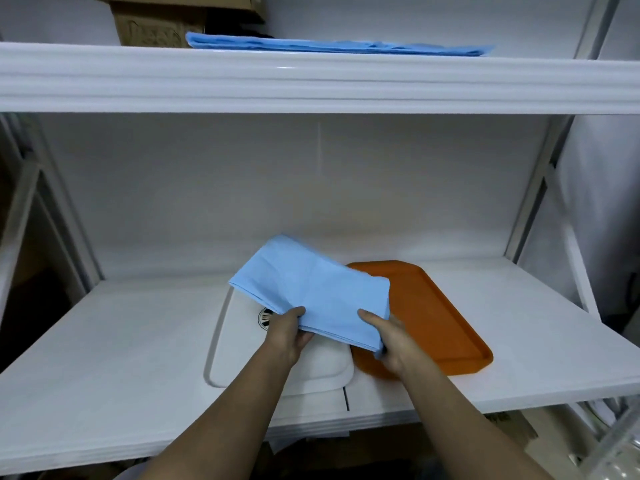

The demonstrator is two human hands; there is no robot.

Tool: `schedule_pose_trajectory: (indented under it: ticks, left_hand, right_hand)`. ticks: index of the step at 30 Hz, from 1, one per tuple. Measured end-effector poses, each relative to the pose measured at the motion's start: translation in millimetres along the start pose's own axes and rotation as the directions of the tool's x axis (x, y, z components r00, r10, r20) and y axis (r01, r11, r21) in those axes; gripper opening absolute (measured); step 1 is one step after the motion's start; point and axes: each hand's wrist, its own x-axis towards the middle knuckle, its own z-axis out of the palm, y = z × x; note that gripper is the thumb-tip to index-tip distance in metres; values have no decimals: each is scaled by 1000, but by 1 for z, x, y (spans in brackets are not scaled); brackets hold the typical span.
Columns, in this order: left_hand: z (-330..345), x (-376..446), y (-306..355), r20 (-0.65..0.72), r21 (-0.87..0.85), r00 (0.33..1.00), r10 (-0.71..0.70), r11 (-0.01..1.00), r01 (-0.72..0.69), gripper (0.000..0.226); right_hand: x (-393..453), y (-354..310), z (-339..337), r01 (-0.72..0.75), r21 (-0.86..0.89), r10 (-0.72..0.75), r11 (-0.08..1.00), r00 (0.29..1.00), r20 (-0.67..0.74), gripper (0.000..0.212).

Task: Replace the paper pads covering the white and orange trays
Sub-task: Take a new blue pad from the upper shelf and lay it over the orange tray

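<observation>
Paper pads (311,292), a folded blue bundle, sit between both hands, lifted off the shelf and tilted up toward the back. My left hand (287,332) pinches the near edge w/ thumb on top and fingers (306,339) curled underneath; right hand (388,337) grips the near right corner the same way, thumb over, rest tucked below. So both are closed on the bundle, neither free.

Outward from there: the bundle hangs over the gap between the two trays, covering the back of the white tray (242,351) and the left rim of the orange tray (443,317). Both trays lie flat side by side near the front edge of the lower shelf (104,358), roughly mid-width, touching or just about, can't tell which. White tray shows bare plastic and a round dark logo (266,318) half hidden by my left hand. Orange tray's visible surface is bare too.

Progress, as I judge it: both trays look uncovered, so whatever lay on them seems to be off already. I can't tell if what I'm holding is the used lot or the fresh one. Nothing new is laid on either tray yet, so at least the covering of both is left, approx. half the job or more.

Up on the top shelf (311,81) lies another flat stack of blue sheets (332,46), near the middle, w/ a cardboard box (152,26) behind it toward the left. Prob. the supply, but that's a guess.
</observation>
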Motion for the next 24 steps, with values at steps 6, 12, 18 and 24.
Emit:
schedule_pose_trajectory:
  ticks: [6, 12, 18, 24]
  left_hand:
    - [-5, 9, -6, -44, -28, 997, 58, 998, -59, 34]
    - [-18, 29, -13, -164, 176, 986, 11, 984, 18, 17]
    - [-3, 52, -46, -135, 607, 972, 191, 792, -71, 35]
    - [20, 68, -75, 142, 934, 959, 247, 288, -212, 26]
  right_hand:
    - [5, -19, -42, 182, -337, -201, 924, 979, -22, 47]
    - [20, -37, -92, 191, -521, -193, 832, 980, 51, 49]
    - [52, -40, -126, 186, -700, -360, 690, 927, -108, 65]
    - [78, -35, -157, 133, -876, -531, 463, 833, -155, 58]
